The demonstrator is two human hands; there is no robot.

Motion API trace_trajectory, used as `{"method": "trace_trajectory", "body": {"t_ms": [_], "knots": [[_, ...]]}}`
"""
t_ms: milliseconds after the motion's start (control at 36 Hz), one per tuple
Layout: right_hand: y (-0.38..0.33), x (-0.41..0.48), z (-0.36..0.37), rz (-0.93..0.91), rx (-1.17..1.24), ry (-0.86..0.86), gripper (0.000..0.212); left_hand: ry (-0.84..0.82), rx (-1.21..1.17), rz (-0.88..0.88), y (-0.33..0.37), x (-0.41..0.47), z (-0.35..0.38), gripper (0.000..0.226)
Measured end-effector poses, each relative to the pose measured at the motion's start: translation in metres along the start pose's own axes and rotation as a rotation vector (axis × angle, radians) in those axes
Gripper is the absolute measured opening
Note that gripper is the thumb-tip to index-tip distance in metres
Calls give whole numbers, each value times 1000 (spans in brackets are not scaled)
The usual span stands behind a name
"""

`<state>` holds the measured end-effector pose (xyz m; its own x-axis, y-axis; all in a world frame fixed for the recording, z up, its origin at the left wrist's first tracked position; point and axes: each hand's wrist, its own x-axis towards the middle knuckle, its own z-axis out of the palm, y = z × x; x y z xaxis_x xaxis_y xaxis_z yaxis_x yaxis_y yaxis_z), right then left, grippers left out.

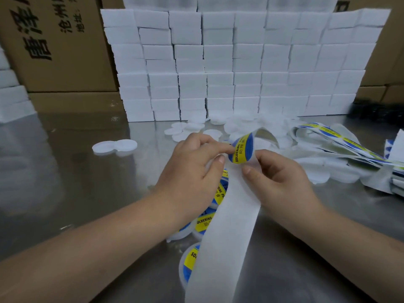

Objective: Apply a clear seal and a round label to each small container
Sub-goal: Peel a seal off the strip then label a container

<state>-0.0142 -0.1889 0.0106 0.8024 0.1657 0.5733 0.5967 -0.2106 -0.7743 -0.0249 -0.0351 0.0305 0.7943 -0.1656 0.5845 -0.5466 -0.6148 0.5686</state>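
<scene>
Head view: a steel table (76, 171) spans the frame. At its far edge stands a wall of stacked white boxes (240, 62), with brown cartons (65, 51) behind it. A white liner (227, 226) runs from the bottom edge up to the centre, where it bends over. Loose white lids (251, 123) lie heaped at the foot of the boxes, and label strips (349, 147) lie at the right. Blue-and-yellow labelled containers (202, 224) lie in a row under the liner, partly hidden by it. The left hand (192, 171) pinches the edge of a round label (241, 148) between thumb and forefinger; the label sits at the bend of the liner. The right hand (282, 178) pinches the liner just beside the label, thumb on top. Something white shows under the left thumb, possibly a container
</scene>
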Motion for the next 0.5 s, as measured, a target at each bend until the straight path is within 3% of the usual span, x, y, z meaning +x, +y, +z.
{"method": "trace_trajectory", "body": {"t_ms": [83,278,500], "knots": [[0,-1,-1,-60,-58,-39,22,42,10,-5,1,-1,1,18],[1,-3,-2,-66,-149,-21,21,23,121,31,5,-3,0,33],[-1,-3,-1,-105,-181,-29,22,35,197,92,6,-3,-1,24]]}}
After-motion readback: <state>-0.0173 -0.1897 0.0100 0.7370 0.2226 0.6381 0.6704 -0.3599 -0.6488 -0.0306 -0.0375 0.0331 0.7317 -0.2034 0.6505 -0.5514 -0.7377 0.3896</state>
